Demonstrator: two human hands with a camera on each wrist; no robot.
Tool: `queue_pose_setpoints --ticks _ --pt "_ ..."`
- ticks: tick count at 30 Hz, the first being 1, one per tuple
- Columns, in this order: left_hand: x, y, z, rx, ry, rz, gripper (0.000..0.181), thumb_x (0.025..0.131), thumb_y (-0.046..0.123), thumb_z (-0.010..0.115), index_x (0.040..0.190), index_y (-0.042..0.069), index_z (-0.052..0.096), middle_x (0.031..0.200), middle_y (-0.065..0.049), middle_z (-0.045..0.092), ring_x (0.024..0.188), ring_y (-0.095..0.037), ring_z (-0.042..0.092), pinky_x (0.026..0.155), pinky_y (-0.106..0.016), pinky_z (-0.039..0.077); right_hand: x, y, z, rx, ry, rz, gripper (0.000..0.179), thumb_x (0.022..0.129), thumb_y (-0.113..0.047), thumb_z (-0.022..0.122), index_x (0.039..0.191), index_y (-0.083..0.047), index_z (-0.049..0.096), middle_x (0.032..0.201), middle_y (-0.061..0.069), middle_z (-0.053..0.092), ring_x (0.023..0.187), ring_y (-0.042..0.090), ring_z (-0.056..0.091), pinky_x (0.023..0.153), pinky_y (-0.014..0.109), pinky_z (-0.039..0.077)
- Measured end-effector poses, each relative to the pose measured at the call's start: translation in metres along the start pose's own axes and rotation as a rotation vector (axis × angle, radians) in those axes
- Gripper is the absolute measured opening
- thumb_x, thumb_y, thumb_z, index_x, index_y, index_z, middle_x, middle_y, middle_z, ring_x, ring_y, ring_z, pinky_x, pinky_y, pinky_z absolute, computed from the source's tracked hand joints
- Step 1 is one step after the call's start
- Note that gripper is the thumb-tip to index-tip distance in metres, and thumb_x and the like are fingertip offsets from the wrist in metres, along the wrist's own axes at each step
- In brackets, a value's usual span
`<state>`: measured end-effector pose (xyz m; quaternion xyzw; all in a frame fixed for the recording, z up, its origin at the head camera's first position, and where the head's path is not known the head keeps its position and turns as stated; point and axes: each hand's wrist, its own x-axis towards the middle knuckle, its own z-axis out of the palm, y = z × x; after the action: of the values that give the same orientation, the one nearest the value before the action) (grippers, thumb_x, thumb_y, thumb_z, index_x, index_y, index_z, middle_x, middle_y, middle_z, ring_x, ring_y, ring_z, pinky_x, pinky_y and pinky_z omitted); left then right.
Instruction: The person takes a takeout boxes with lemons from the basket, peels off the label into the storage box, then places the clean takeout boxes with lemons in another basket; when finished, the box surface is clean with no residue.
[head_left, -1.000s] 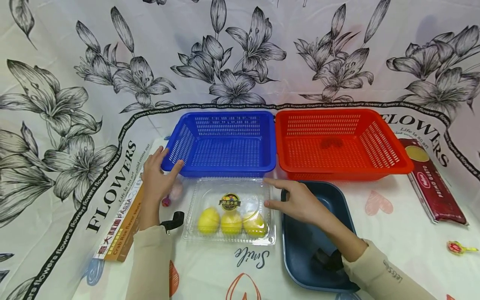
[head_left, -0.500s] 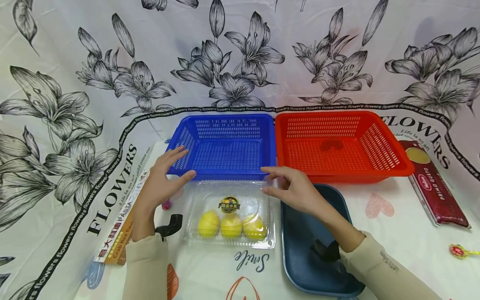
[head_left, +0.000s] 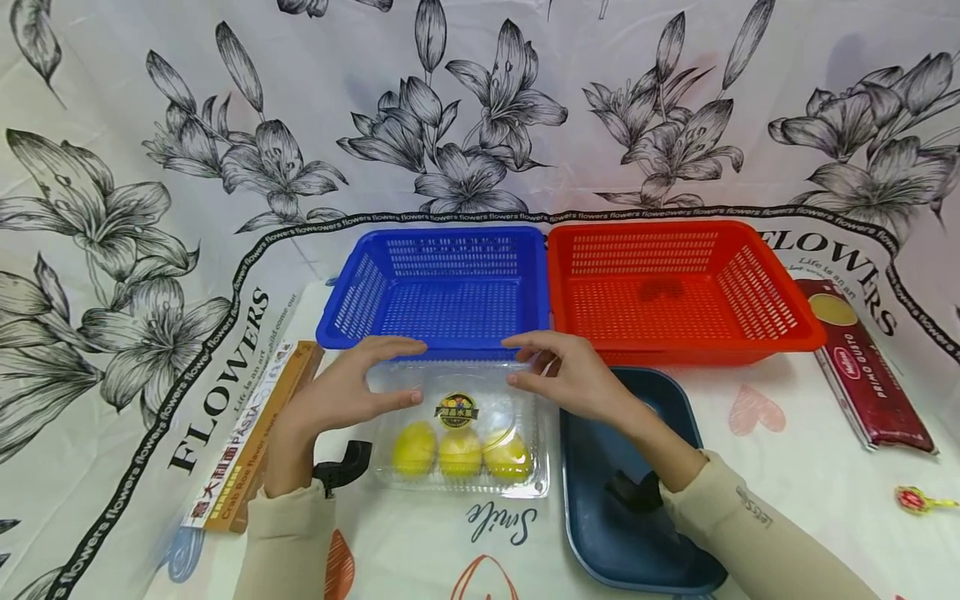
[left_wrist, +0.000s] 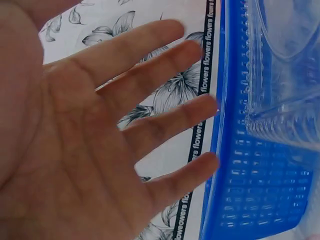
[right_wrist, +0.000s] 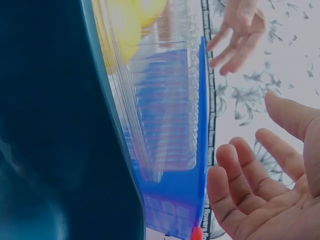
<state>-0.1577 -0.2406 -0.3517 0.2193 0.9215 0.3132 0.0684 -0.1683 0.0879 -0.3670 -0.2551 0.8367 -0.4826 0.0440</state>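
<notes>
A clear plastic clamshell box (head_left: 480, 379) lies on the white cloth in the head view, with a round fruit sticker (head_left: 456, 411) on its lid. Three yellow, lemon-like pieces (head_left: 460, 452) show inside along its near side. My left hand (head_left: 337, 396) hovers over the box's upper left, its fingers and thumb spread. On the opposite side, my right hand (head_left: 573, 379) hangs above the upper right edge, fingers loosely bent. Neither hand holds anything. Both wrist views show the left palm (left_wrist: 90, 135) and the right palm (right_wrist: 280, 205) bare, apart from the box.
A blue basket (head_left: 450, 304) and a red basket (head_left: 637, 308) stand behind the box. A dark blue tray (head_left: 622, 517) lies under the right forearm. Left is a pasta box (head_left: 258, 442); right are a red pasta packet (head_left: 870, 375) and a small red-and-yellow item (head_left: 915, 500).
My left hand has moved right, from beside the box to above its upper left. My right hand has shifted slightly left. The box and baskets have stayed put.
</notes>
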Motion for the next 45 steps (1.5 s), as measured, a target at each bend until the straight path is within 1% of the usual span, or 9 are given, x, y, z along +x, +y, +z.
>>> queue_pose_setpoints --ticks 4,7,10,15,20,26,30,36,45 --pt "0.002 0.001 0.003 0.012 -0.074 0.027 0.062 0.089 0.037 0.078 0.143 0.014 0.059 0.152 -0.006 0.054 0.146 -0.035 0.042 0.114 -0.063 0.039 0.005 0.001 0.006 -0.004 -0.029 -0.026 0.041 0.089 -0.019 0.079 0.128 -0.014 0.071 0.11 0.01 0.074 0.084 0.016 0.065 0.077 0.032 0.059" --pt "0.003 0.0 0.004 0.01 -0.112 0.06 0.059 0.089 0.031 0.079 0.143 0.014 0.06 0.155 -0.005 0.052 0.147 -0.036 0.041 0.113 -0.063 0.039 0.01 0.0 0.01 -0.001 -0.061 -0.048 0.039 0.089 -0.019 0.079 0.127 -0.012 0.072 0.112 0.01 0.074 0.087 0.017 0.065 0.079 0.033 0.059" --pt "0.005 -0.005 0.005 0.01 -0.139 0.091 0.059 0.088 0.029 0.08 0.142 0.015 0.061 0.158 -0.003 0.049 0.149 -0.036 0.038 0.113 -0.064 0.039 0.015 -0.001 0.014 0.002 -0.101 -0.07 0.039 0.089 -0.019 0.079 0.126 -0.01 0.072 0.116 0.01 0.074 0.094 0.024 0.066 0.084 0.04 0.059" --pt "0.007 -0.012 0.008 0.015 -0.195 0.104 0.062 0.087 0.027 0.081 0.143 0.014 0.06 0.162 -0.002 0.044 0.154 -0.038 0.028 0.115 -0.068 0.033 0.026 -0.004 0.022 -0.046 -0.202 -0.111 0.033 0.089 -0.02 0.079 0.121 -0.011 0.074 0.117 0.009 0.073 0.106 0.032 0.063 0.093 0.051 0.055" --pt "0.008 -0.014 0.008 0.018 -0.224 0.094 0.066 0.084 0.024 0.083 0.145 0.016 0.058 0.165 0.0 0.038 0.156 -0.039 0.022 0.116 -0.069 0.032 0.036 -0.002 0.03 -0.118 -0.302 -0.153 0.03 0.088 -0.02 0.08 0.117 -0.015 0.076 0.115 0.003 0.072 0.112 0.027 0.059 0.097 0.047 0.05" --pt "0.009 -0.017 0.008 0.018 -0.23 0.091 0.069 0.082 0.021 0.085 0.146 0.016 0.058 0.165 0.001 0.037 0.156 -0.038 0.021 0.114 -0.067 0.035 0.044 0.0 0.038 -0.2 -0.345 -0.217 0.037 0.087 -0.024 0.082 0.12 -0.011 0.075 0.113 0.01 0.071 0.109 0.032 0.056 0.093 0.041 0.042" --pt "0.009 -0.018 0.009 0.025 -0.235 0.086 0.069 0.082 0.02 0.085 0.146 0.018 0.058 0.166 0.004 0.037 0.157 -0.037 0.02 0.115 -0.067 0.035 0.044 -0.003 0.043 -0.264 -0.351 -0.181 0.042 0.086 -0.029 0.082 0.125 -0.014 0.074 0.114 0.009 0.068 0.105 0.026 0.052 0.088 0.035 0.038" --pt "0.009 -0.019 0.009 0.016 -0.232 0.089 0.069 0.081 0.017 0.086 0.145 0.017 0.059 0.165 0.001 0.038 0.156 -0.038 0.022 0.115 -0.066 0.036 0.04 -0.008 0.048 -0.355 -0.356 -0.11 0.046 0.086 -0.034 0.082 0.13 -0.022 0.072 0.12 0.008 0.063 0.101 0.02 0.043 0.088 0.037 0.034" --pt "0.009 -0.017 0.009 0.011 -0.239 0.078 0.069 0.081 0.019 0.086 0.145 0.015 0.059 0.165 0.0 0.037 0.155 -0.038 0.024 0.113 -0.065 0.038 0.038 -0.008 0.051 -0.353 -0.34 -0.092 0.037 0.086 -0.031 0.082 0.122 -0.028 0.074 0.119 0.006 0.062 0.104 0.02 0.043 0.09 0.039 0.033"
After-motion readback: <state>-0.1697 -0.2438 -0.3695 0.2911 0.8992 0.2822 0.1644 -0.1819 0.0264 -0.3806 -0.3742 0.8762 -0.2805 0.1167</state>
